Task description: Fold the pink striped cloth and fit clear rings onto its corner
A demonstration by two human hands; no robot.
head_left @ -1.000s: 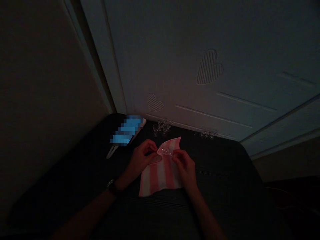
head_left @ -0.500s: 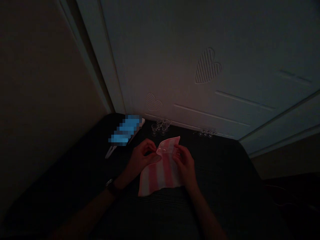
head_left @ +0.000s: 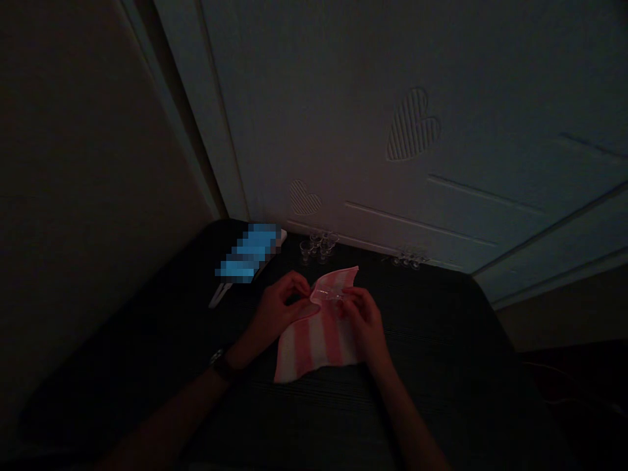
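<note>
The room is very dim. A pink and white striped cloth (head_left: 318,337) lies on a dark table (head_left: 432,366). My left hand (head_left: 280,307) pinches the cloth's upper left corner, folded around a small clear glass (head_left: 330,294). My right hand (head_left: 362,320) grips the same glass and the cloth from the right. Both hands meet over the cloth's top edge.
Several small clear glasses (head_left: 320,246) stand at the table's back by a white door, with a second cluster of glasses (head_left: 408,261) further right. A glowing blurred screen (head_left: 250,255) lies at the back left. A wall rises on the left.
My hands have shifted only slightly on the cloth and glass; the right fingers turned a little around the glass. The view moved a bit.
</note>
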